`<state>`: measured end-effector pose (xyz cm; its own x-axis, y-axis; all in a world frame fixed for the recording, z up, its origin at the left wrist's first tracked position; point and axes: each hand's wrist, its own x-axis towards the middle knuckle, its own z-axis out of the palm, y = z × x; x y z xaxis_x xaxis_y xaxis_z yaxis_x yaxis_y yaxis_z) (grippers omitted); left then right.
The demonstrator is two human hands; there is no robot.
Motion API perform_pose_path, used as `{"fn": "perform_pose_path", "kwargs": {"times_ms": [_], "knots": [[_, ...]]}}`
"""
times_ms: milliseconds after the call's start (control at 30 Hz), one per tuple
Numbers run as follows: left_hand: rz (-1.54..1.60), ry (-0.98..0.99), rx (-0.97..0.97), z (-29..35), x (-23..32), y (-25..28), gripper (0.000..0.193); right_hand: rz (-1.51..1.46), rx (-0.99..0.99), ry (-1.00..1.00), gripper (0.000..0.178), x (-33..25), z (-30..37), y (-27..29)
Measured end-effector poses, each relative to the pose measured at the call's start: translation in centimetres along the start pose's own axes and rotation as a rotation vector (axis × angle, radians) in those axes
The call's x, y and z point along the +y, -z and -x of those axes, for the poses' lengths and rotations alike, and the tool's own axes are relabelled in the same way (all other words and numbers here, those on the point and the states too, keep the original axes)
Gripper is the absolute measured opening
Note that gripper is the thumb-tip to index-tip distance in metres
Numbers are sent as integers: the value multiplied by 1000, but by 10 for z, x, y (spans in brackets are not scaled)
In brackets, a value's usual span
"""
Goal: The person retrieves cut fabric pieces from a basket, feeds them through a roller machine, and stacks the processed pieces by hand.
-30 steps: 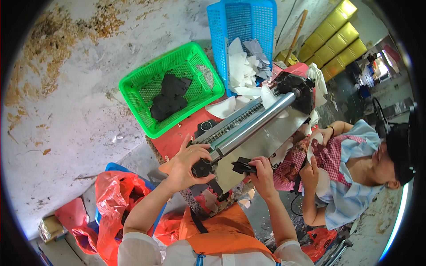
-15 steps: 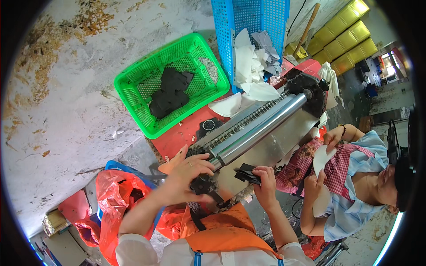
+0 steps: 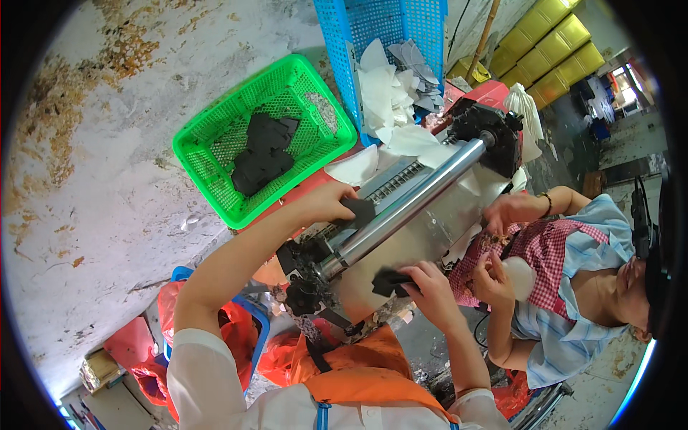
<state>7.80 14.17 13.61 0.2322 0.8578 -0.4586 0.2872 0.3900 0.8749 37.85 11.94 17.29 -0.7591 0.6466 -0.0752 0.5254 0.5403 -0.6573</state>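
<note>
My left hand (image 3: pixel 331 201) reaches over the far side of a roller machine (image 3: pixel 419 204), fingers closed on the edge of a flat black piece (image 3: pixel 360 212). That piece lies against the machine behind the shiny metal roller. My right hand (image 3: pixel 430 292), on the near side, grips a small stack of black pieces (image 3: pixel 389 282) above the machine's metal plate (image 3: pixel 401 258). Their material cannot be told. More black pieces (image 3: pixel 265 152) lie in a green plastic basket (image 3: pixel 197 175) beyond my left forearm.
A tall blue crate (image 3: pixel 337 57) with white and grey cut pieces (image 3: pixel 390 89) stands behind the machine. At the right, close to the machine, a co-worker in a checked apron (image 3: pixel 552 269) holds a white piece (image 3: pixel 519 278). Red plastic bags (image 3: pixel 236 333) sit at lower left.
My left hand has moved from the machine's near left end to behind the roller, where it now holds a black piece. My right hand keeps its stack. The co-worker's hands have shifted.
</note>
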Motion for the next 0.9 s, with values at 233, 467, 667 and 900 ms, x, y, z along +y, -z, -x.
{"fn": "perform_pose_path", "kwargs": {"times_ms": [233, 467, 667, 900], "knots": [[587, 84, -126, 1, -8, 10, 29, -22, 416, 146, 37, 2, -22, -21], [396, 126, -95, 0, -17, 11, 29, 74, 89, 86, 38, 8, -7, -11], [902, -73, -58, 2, 0, 12, 25, -246, 413, 147, 42, 15, -18, -34], [474, 79, -107, -8, -23, 12, 31, 27, 194, 105, 37, 14, -3, -20]]}}
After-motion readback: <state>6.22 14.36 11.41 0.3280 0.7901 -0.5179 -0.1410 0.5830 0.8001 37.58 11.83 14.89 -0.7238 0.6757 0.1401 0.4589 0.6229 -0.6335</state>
